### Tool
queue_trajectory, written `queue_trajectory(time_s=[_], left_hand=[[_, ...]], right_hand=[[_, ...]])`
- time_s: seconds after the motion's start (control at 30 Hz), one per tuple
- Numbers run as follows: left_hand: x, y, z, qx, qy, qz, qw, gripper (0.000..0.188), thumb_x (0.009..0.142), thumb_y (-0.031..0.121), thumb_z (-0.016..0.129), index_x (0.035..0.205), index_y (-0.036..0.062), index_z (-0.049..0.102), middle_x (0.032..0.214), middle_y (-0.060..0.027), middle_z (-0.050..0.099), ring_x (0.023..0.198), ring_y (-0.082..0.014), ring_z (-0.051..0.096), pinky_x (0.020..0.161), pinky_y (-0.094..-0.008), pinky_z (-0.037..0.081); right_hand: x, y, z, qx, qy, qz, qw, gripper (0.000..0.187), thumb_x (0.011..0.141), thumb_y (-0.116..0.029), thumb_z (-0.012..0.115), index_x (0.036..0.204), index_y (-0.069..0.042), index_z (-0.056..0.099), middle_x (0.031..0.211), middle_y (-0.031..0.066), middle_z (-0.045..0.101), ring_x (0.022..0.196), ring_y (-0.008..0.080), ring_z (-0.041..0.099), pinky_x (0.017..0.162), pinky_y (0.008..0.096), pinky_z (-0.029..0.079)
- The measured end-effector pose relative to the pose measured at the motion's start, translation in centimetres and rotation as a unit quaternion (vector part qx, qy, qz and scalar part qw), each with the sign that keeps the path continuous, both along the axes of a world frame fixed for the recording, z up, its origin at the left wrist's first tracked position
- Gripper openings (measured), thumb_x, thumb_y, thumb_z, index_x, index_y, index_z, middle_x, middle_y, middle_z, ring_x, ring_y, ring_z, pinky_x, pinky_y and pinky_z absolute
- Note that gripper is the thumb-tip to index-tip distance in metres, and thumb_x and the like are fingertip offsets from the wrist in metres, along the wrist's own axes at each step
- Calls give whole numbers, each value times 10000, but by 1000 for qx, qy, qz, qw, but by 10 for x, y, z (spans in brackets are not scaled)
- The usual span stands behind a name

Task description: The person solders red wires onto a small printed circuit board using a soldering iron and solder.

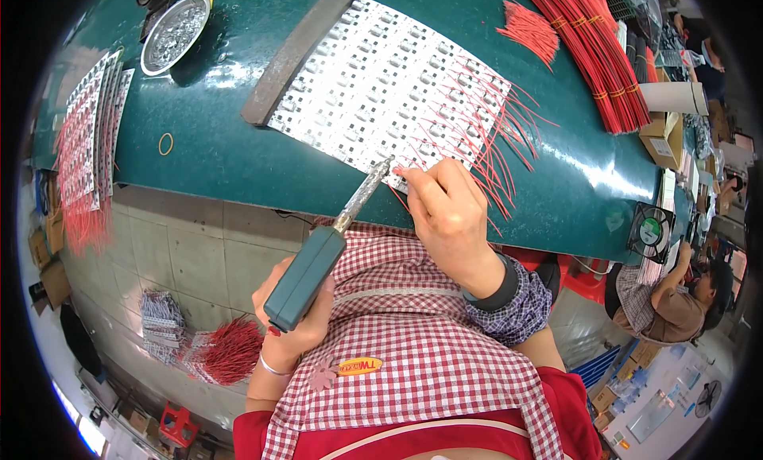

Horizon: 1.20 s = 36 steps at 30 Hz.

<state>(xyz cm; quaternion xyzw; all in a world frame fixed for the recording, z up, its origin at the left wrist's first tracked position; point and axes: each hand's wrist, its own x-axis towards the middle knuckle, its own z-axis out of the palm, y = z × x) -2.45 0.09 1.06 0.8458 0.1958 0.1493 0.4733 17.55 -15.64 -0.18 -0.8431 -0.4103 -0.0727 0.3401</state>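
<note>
Yellow badge [360, 366], lettered; left fingers [320, 312] grip soldering iron [306, 275].

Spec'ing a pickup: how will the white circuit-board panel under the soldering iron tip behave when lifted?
The white circuit-board panel is probably fairly stiff: it lies flat without visible curl. Its red wires look floppy, curving past the right edge, so they may snag. The dark bar along its left edge could slide off if loose.
</note>
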Motion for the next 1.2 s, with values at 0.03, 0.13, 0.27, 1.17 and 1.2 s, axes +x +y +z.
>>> queue_trajectory(time_s=[0.03,0.13,0.27,1.17,1.2], left_hand=[[2,0,0,0,0,0,1000,239,743,-49,766,979,-48,733,980,-187,728,757,-287,732,674,-334,583],[8,-1,3,-10,3,-4,1000,212,744,-56,758,953,-44,728,958,-167,724,745,-279,724,671,-331,579],[15,-1,7,-21,3,-1,1000,186,724,-70,730,907,-43,711,911,-148,705,712,-272,702,654,-330,568],[-13,4,-6,-103,-10,-10,995,368,869,-41,781,1221,-68,678,1053,-117,733,832,-157,677,714,-278,553],[-13,4,-5,-85,-22,-15,996,379,867,-39,784,1230,-66,678,1073,-123,738,883,-176,695,764,-294,568]], right_hand=[[-1,0,0,-5,0,0,1000,208,792,51,723,992,13,679,806,99,494,742,267,558,612,391,476],[-1,0,1,-15,-2,1,1000,232,783,45,720,1011,11,698,804,92,490,747,255,556,605,379,476],[-2,2,2,-20,5,-17,1000,317,727,87,740,1026,-18,736,773,87,502,705,252,564,617,379,483],[0,2,4,-10,-9,-8,1000,209,798,31,715,1004,-1,702,814,90,506,768,260,566,615,379,478],[0,1,4,-13,-8,-3,1000,209,798,31,715,1004,-1,702,814,90,506,768,260,566,615,379,478]])
